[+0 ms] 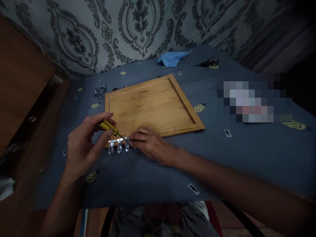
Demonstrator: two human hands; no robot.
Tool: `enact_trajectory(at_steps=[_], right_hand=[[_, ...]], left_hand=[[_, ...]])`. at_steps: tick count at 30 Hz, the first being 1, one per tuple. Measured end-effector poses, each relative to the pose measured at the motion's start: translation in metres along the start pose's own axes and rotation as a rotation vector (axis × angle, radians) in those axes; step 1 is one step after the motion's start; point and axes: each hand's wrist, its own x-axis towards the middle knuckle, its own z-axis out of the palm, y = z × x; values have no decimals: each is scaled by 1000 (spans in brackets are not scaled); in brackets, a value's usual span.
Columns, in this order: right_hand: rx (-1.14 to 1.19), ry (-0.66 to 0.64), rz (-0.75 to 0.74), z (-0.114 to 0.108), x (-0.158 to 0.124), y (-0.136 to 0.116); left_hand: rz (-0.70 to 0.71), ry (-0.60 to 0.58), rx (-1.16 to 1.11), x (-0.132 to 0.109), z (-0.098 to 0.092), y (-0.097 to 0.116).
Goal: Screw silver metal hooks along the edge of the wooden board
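My left hand (82, 146) is closed around the handle of a yellow-and-black screwdriver (109, 127). Its shaft slants down to the right, with the tip near the right end of a silver hook rail (119, 142). Several curved hooks hang from this rail, which lies along the front edge of a framed wooden board (150, 105). My right hand (153, 144) has its fingers bent together at the rail's right end, beside the screwdriver tip. Those fingers hide that end of the rail and whatever small part they may pinch.
A small pile of metal pieces (100, 91) lies behind the board's left corner on the dark blue tablecloth (153, 179). Further back are a blue cloth (173, 59) and a black object (208, 62). A blurred-out item (249, 102) lies at right. Wooden furniture (22, 82) stands at left.
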Motion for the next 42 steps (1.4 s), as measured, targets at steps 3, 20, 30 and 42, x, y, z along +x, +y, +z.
enact_trajectory(at_steps=[3,20,30,42], right_hand=[[-2,-1,8,1,0,1],[15,-29,35,-5,1,-2],[40,0,18,-4,0,-3],[9,-22,23,-3,1,-2]], left_hand=[[-17,-14,7,0,-1,0],[192,24,290,4,0,-5],[204,-93,306,7,-5,0],[28,-7,41,7,2,-5]])
